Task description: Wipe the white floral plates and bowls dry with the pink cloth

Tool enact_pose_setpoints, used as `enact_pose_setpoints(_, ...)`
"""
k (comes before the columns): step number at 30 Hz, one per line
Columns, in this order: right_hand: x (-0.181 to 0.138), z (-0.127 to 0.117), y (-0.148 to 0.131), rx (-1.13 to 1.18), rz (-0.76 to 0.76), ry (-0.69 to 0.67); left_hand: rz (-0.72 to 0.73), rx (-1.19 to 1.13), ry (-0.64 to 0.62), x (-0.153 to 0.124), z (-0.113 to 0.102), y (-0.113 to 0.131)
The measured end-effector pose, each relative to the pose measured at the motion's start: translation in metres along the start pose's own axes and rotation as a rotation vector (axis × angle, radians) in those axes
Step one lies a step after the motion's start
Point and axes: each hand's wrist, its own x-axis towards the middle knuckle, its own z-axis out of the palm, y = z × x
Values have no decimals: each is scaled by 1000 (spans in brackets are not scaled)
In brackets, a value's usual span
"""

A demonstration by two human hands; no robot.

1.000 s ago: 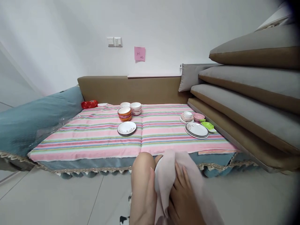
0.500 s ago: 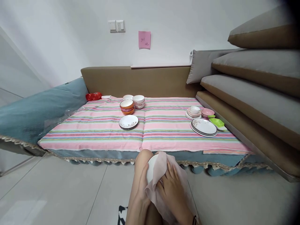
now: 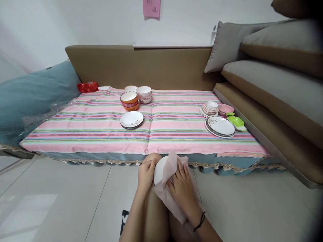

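Note:
Over my knees, a white plate (image 3: 158,170) is held tilted, its right part covered by a pale pink cloth (image 3: 169,168). My left hand (image 3: 145,175) grips the plate's left edge with bent fingers. On the other side my right hand (image 3: 182,186) presses the cloth onto the plate, its fingers curled into the fabric. Ahead, a stack of floral plates (image 3: 131,119) lies on the striped cloth, in front of a stack of orange-rimmed bowls (image 3: 129,97). White bowls (image 3: 144,91) stand behind them.
The pink striped cloth (image 3: 174,134) covers the sofa seat. At right are more floral plates (image 3: 221,125), small white bowls (image 3: 212,105), pink bowls (image 3: 226,109) and a green dish (image 3: 236,121). Stacked cushions (image 3: 272,84) rise beside them. A red bag (image 3: 87,87) lies far left.
My left hand has shifted up along the plate's left edge, its fingers now bent over the rim. The right hand stays on the cloth. The view has tilted down.

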Motion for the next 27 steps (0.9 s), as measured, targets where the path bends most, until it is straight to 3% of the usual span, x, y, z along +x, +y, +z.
enact_pose_setpoints(7, 9, 2, -21, 46, -63, -124, 163, 301, 193, -3, 1, -20)
enact_pose_setpoints(13, 5, 1, -6, -15, 65, -30, 188, 404, 293, -3, 9, -27)
enact_pose_setpoints(18, -11, 9, -15, 29, -34, -30, 161, 435, 296, -5, 10, -25)
enact_pose_setpoints(21, 1, 9, -20, 61, -73, -31, 236, 314, 298, -7, 14, -24)
enact_pose_setpoints(24, 16, 8, -18, 62, -37, 50, 319, 109, 280, -9, 21, -18)
enact_pose_setpoints(27, 21, 13, -11, 28, 18, 100, 269, -169, 169, -11, 33, -12)
